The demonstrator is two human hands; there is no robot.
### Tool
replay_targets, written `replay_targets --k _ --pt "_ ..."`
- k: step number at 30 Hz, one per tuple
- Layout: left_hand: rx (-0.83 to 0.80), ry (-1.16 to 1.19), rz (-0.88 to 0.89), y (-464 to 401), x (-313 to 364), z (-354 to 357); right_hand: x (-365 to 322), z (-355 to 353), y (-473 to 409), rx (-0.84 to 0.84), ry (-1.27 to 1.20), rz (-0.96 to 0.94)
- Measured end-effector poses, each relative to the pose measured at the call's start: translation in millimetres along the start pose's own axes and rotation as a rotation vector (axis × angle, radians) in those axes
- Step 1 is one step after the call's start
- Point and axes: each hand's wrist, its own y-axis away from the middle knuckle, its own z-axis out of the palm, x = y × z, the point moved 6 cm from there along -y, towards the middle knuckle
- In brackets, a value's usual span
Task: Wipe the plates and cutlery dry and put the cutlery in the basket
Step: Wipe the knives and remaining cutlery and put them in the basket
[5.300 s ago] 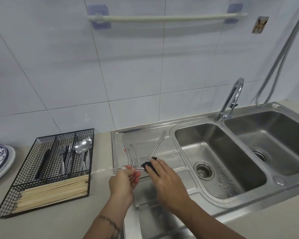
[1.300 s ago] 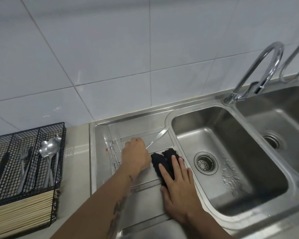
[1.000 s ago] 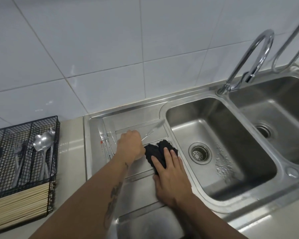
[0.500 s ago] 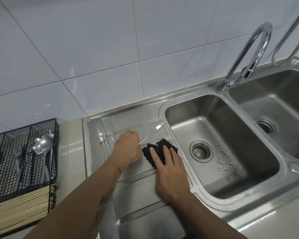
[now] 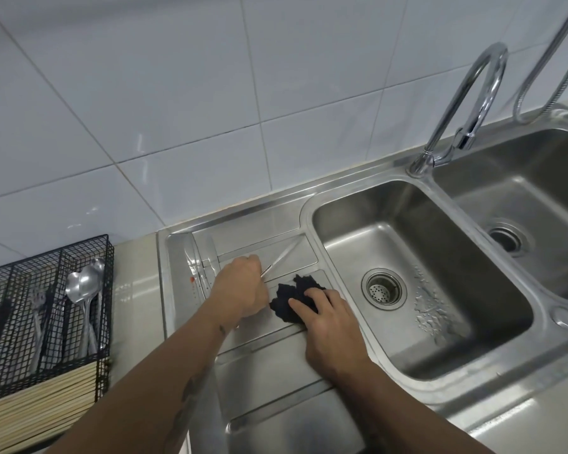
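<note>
Steel knife [image 5: 284, 257], blurred, projects from the curled left hand [image 5: 241, 286] over the drainboard [image 5: 276, 362]. Right hand [image 5: 328, 326], fingers straight, presses a black cloth [image 5: 291, 294] beside it. Left of the drainboard: wire basket [image 5: 89, 247] holding spoons [image 5: 82, 286].

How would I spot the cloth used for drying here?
Start at the stainless steel double sink and look left to its ribbed draining board. There, under the right hand's fingertips, lies a crumpled black cloth, the only dark, soft thing on the shiny metal.
</note>
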Motion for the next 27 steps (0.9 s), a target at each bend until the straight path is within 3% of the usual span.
replay_targets --k 8,11,15,19,22,27 --pt "0.064 0.169 -0.054 36.0 -11.3 -4.9 18.7 -19.7 9.9 0.098 -0.331 0.245" --pt "0.12 0.232 -0.083 62.8 -17.0 -9.5 7.7 -42.0 6.4 0.155 -0.379 0.245" --pt "0.181 0.272 -0.085 102.3 -19.0 -16.8 -27.0 -75.7 1.5 0.236 -0.395 0.16" --pt "0.303 0.303 -0.025 140.2 -13.5 -33.1 -69.3 -68.2 12.5 0.138 -0.174 -0.068" --pt "0.34 0.26 -0.023 162.5 -14.6 -40.3 -70.5 -64.4 22.5 0.069 -0.093 -0.045" --pt "0.467 0.311 -0.059 188.1 -19.3 -49.7 -102.1 -86.0 32.8 0.176 -0.001 -0.189"
